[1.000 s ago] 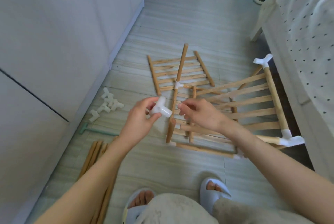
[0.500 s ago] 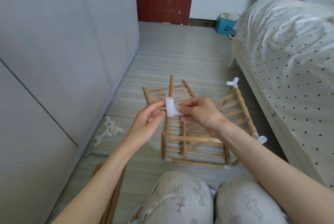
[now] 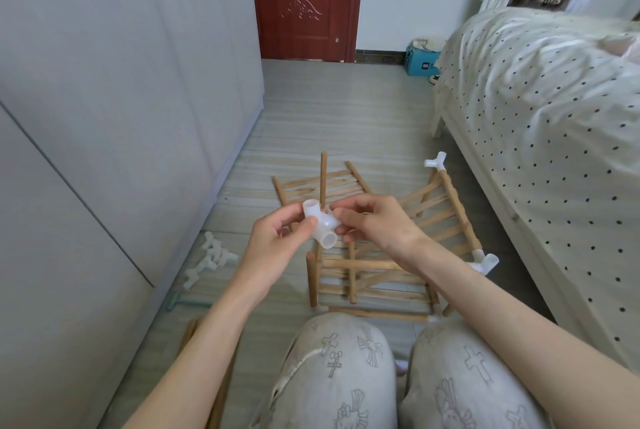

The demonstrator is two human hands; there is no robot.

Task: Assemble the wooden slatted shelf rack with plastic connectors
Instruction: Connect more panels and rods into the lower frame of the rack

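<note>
A white plastic three-way connector is held up in front of me over the floor. My left hand pinches its left socket between thumb and fingers. My right hand holds its right side with curled fingertips. Below lie wooden slatted panels stacked loosely on the floor. One tilted panel carries white connectors at its far end and near end. A single wooden rod sticks out across the far panel.
Several loose white connectors lie by the grey wardrobe on the left. Spare wooden rods lie near my left arm. A dotted bed borders the right. My knees are at the bottom. A red door stands far back.
The view has tilted up from the floor towards the door. Both hands have raised the connector and turned it, so one socket now faces me.
</note>
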